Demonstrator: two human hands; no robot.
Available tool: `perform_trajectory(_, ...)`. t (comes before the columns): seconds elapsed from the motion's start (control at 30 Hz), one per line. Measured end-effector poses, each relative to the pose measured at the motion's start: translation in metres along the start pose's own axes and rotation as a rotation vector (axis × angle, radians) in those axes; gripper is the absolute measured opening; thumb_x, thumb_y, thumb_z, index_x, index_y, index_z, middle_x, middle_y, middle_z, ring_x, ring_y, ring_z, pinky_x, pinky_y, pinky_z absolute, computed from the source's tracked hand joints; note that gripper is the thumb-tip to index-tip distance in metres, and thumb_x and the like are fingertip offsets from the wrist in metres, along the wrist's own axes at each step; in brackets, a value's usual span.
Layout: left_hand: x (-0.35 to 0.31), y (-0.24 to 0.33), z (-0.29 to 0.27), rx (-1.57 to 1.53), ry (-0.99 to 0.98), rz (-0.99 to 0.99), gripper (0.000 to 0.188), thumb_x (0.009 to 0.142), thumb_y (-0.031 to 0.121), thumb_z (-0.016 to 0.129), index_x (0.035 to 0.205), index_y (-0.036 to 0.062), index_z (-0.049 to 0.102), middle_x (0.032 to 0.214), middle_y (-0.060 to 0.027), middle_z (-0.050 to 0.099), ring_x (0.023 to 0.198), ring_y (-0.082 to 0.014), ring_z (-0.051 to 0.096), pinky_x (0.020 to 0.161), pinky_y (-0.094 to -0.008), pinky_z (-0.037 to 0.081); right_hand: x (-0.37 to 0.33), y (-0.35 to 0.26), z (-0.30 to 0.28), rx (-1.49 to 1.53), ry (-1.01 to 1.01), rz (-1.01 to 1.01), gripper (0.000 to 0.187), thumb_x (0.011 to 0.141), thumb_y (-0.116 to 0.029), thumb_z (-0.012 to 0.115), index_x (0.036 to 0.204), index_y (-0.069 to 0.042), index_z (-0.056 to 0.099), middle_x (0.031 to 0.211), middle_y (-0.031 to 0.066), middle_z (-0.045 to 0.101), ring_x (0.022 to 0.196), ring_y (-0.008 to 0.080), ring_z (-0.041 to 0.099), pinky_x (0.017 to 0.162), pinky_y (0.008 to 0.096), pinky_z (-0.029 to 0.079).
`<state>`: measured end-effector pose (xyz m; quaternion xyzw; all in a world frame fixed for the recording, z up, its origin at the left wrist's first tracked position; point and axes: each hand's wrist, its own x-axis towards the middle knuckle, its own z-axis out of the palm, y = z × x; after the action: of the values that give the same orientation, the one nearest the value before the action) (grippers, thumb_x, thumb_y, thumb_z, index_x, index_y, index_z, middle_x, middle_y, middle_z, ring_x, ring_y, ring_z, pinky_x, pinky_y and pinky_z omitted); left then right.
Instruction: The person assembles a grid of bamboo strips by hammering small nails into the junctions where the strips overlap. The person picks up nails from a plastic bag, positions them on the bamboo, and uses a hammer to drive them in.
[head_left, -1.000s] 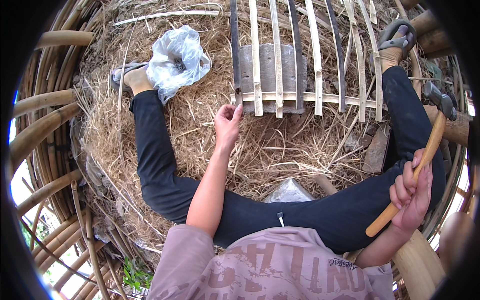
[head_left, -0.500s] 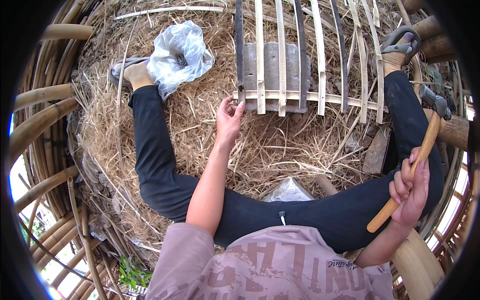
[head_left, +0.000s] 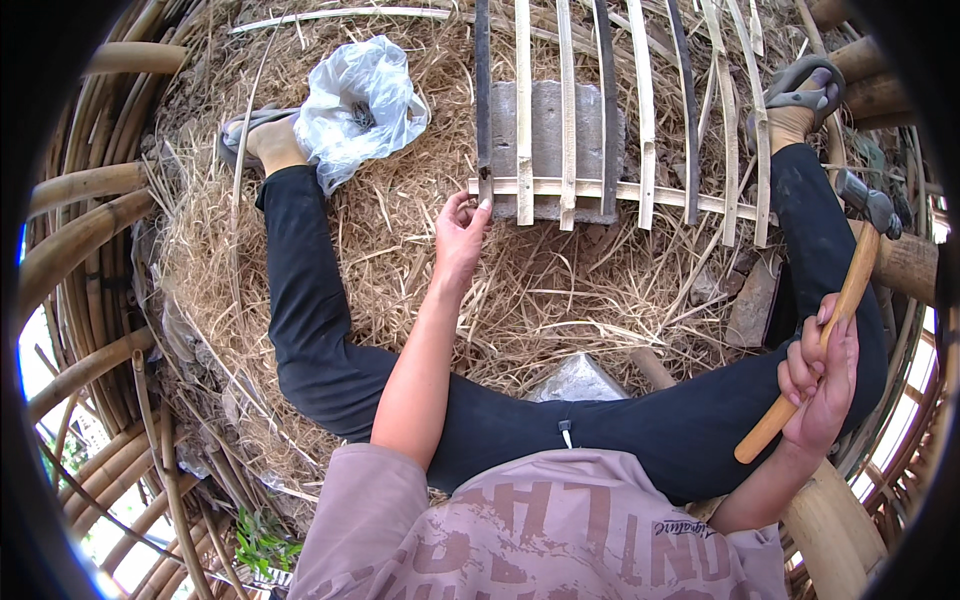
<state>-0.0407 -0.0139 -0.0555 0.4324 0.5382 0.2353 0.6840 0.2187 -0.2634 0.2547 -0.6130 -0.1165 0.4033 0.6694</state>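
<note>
My left hand [head_left: 463, 232] pinches the near end of a dark bamboo slat [head_left: 484, 110], where it meets a pale cross strip [head_left: 690, 201]. Several light and dark slats lie side by side over that strip, pointing away from me. Beneath the leftmost ones sits a grey concrete block [head_left: 542, 110]. In my right hand [head_left: 822, 375] is a hammer [head_left: 858, 270], gripped around its wooden handle. The hammer's metal head points up and away, near my right shin, well apart from the slats.
A clear plastic bag [head_left: 345, 150] with small dark pieces, perhaps nails, stands by my left foot. Straw and shavings [head_left: 390, 290] cover the ground. A brick-like block [head_left: 752, 310] lies inside my right leg. Bamboo poles [head_left: 90, 262] line both sides.
The view has shifted very slightly. Both hands keep their places, the left at the slat end and the right on the hammer.
</note>
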Motion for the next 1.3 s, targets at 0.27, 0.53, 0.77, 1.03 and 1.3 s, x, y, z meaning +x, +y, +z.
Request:
perform_trajectory(0.27,0.0,0.005,0.0,0.04,-0.019,0.016,0.045,0.098,0.015,0.068,0.134,-0.0007,0.048,0.079,0.001,0.062,0.068,-0.006,0.053,0.062,-0.0217,0.042,0.001,0.0,0.001,-0.02,0.028,0.003,0.022,0.109,-0.029,0.046,0.112,-0.008,0.042,0.066,-0.0062,0.031,0.043,-0.0015,0.023,0.035,0.0154,0.023)
perform_trajectory(0.53,-0.003,0.005,0.002,-0.002,-0.008,0.01,0.05,0.097,0.014,0.068,0.137,-0.0068,0.048,0.075,0.0038,0.058,0.069,-0.0042,0.05,0.063,-0.0216,0.04,-0.001,0.001,0.0,-0.053,0.018,-0.007,0.023,0.107,-0.031,0.05,0.11,-0.009,0.042,0.065,-0.0066,0.031,0.043,-0.0017,0.024,0.035,0.0154,0.023)
perform_trajectory(0.77,-0.003,0.002,0.001,0.012,0.0,0.023,0.05,0.097,0.014,0.069,0.137,-0.0064,0.048,0.074,0.0046,0.055,0.068,-0.0038,0.048,0.063,-0.0208,0.04,-0.001,0.0,0.004,-0.052,0.024,0.012,0.019,0.107,-0.028,0.05,0.109,-0.01,0.043,0.066,-0.0068,0.032,0.043,-0.0017,0.024,0.035,0.0156,0.022)
perform_trajectory(1.03,0.003,-0.002,-0.003,-0.009,-0.025,0.041,0.048,0.097,0.013,0.07,0.134,-0.0073,0.049,0.074,0.0054,0.054,0.068,-0.0032,0.048,0.064,-0.0198,0.04,-0.001,0.001,0.003,-0.049,0.042,0.012,0.019,0.108,-0.028,0.049,0.11,-0.01,0.044,0.066,-0.0069,0.032,0.043,-0.0019,0.024,0.035,0.0154,0.023)
perform_trajectory(1.3,0.003,-0.001,-0.004,-0.017,-0.003,0.038,0.042,0.096,0.012,0.069,0.131,-0.005,0.051,0.073,0.0055,0.054,0.067,-0.0027,0.047,0.063,-0.0192,0.039,0.0,0.001,0.003,-0.071,0.038,0.024,0.018,0.108,-0.027,0.049,0.111,-0.01,0.044,0.067,-0.007,0.033,0.044,-0.0021,0.025,0.036,0.0151,0.023)
